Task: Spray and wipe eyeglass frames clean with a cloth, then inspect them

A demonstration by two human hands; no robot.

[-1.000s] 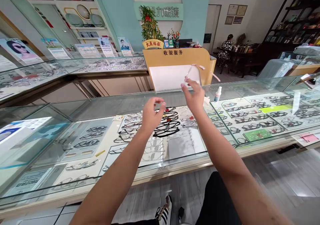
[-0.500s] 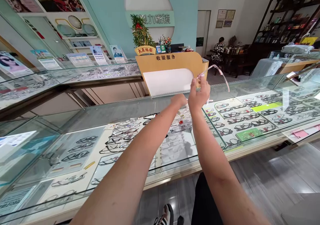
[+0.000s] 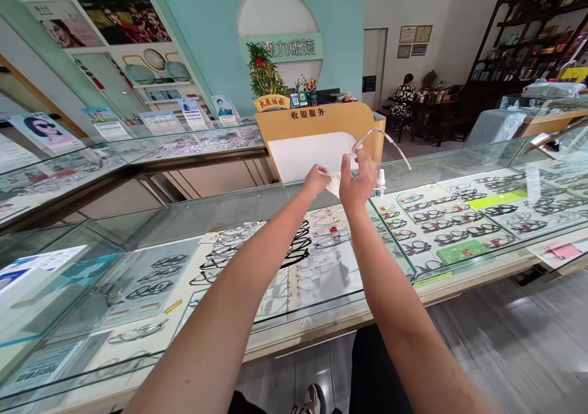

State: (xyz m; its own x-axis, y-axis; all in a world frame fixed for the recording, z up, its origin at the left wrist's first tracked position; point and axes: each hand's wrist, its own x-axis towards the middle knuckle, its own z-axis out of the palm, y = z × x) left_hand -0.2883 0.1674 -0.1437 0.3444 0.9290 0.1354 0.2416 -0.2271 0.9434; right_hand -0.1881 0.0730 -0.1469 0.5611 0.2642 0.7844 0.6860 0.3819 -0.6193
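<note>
Over the glass display counter, my left hand (image 3: pixel 316 180) pinches a pale cloth (image 3: pixel 334 184). To its right my right hand (image 3: pixel 358 178) is raised, its fingers closed on a pair of glasses (image 3: pixel 386 133); one thin, curved temple sticks out to the right, while the rest is mostly hidden by the fingers. A small white bottle (image 3: pixel 380 183) stands on the glass just right of my right hand. Rows of eyeglass frames (image 3: pixel 298 242) lie under the glass, below my hands.
The glass counter (image 3: pixel 316 316) runs across the view, with a second display case (image 3: pixel 197 143) behind at the left. A wooden cashier desk (image 3: pixel 321 117) stands beyond. A person (image 3: pixel 403 100) sits at a dark table at the back right.
My left hand has moved left, away from my right hand, and the cloth now shows between them. The bottle has come into clearer view. The camera view has shifted slightly.
</note>
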